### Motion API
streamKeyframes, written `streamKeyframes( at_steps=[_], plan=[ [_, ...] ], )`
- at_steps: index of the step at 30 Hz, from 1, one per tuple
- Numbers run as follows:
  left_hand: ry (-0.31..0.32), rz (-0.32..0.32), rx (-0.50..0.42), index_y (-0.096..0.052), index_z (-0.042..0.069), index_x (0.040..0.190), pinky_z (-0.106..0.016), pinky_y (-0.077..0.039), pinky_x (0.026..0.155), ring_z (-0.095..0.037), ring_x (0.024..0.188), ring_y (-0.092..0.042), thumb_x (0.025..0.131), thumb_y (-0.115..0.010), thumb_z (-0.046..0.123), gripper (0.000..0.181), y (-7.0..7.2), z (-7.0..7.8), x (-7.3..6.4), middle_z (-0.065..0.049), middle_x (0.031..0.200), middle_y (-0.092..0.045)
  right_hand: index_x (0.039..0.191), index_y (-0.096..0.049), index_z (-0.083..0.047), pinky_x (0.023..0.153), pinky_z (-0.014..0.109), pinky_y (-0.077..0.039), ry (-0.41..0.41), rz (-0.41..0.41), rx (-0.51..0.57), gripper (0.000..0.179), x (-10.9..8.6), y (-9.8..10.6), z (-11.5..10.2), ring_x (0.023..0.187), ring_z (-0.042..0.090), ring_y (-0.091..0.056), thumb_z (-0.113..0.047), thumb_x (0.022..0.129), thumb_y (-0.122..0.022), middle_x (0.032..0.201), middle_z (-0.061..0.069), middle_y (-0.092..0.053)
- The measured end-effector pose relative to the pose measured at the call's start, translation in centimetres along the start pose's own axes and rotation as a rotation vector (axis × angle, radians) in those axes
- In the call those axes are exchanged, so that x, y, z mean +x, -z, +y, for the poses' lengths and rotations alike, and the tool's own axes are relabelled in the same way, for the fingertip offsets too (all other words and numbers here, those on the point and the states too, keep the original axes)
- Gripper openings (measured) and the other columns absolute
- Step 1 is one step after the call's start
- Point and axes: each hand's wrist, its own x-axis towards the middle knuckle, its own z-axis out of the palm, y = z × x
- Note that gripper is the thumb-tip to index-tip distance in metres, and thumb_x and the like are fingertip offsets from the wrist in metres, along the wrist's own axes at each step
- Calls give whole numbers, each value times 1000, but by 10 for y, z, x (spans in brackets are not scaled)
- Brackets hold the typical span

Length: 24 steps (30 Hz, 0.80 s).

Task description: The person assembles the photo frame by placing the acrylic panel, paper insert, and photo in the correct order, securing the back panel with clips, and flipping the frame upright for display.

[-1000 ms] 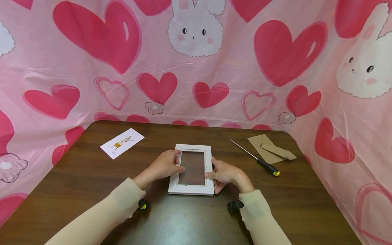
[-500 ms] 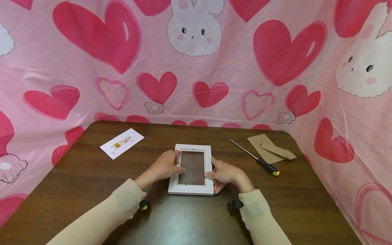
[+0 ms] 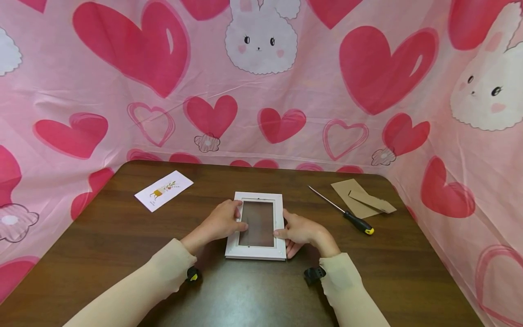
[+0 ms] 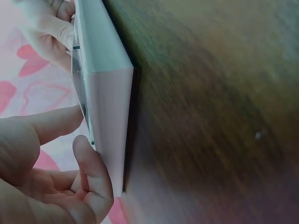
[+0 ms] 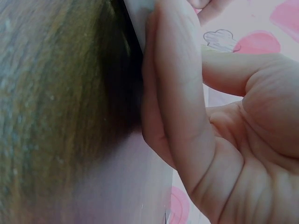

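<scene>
A white picture frame [image 3: 255,253] lies on the brown table, long side pointing away from me, with a dark see-through pane [image 3: 261,218] in its opening. My left hand [image 3: 218,221] grips the left side, thumb reaching over the border onto the pane and fingers bent at the rim. On the right side my right hand [image 3: 304,230] holds the border, thumb on top and other fingers along the outer edge. The left wrist view shows the frame's thick side wall [image 4: 110,112] beside the bent fingers. In the right wrist view the right fingers [image 5: 180,79] hide most of the edge.
A white card [image 3: 163,190] with a printed drawing lies at the back left. To the right are a black-and-yellow-handled screwdriver [image 3: 358,223] and a brown board [image 3: 347,186] with a folded-up flap [image 3: 372,202]. Pink heart-patterned cloth [image 3: 282,91] hangs behind the table.
</scene>
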Motion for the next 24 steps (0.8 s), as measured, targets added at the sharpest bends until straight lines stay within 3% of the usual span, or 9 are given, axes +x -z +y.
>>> streamKeyframes(
  at_steps=[7, 11, 16, 24],
  plan=[
    [-18, 26, 25, -59, -8, 137, -33, -46, 78, -20, 86, -53, 83, -89, 14, 66, -2, 0, 0, -5, 92, -56, 164, -18, -2, 51, 39, -62, 7, -6, 11, 77, 0, 0, 0, 51, 21, -68, -13, 105, -68, 72, 17, -66],
    [-27, 30, 80, -62, -6, 128, -35, -47, 75, -22, 85, -53, 83, -91, 16, 58, -5, 1, -1, -7, 96, -55, 168, -11, 0, 51, 38, -62, -3, -2, 4, 86, 0, 1, 0, 50, 20, -68, -14, 105, -68, 72, 17, -65],
    [-24, 21, 123, -62, -6, 135, -38, -48, 77, -25, 91, -54, 84, -91, 17, 63, -5, 4, -2, -11, 105, -56, 169, -6, 0, 52, 38, -62, -12, -2, -2, 90, 0, 1, 0, 51, 19, -68, -16, 105, -68, 72, 17, -65],
    [-2, -2, 124, -61, -5, 140, -36, -47, 77, -24, 92, -53, 84, -91, 19, 68, -5, 6, -2, -9, 100, -54, 168, -11, -1, 52, 39, -62, -4, -6, -2, 85, 0, 1, 1, 51, 20, -68, -16, 106, -68, 71, 17, -66]
  ],
)
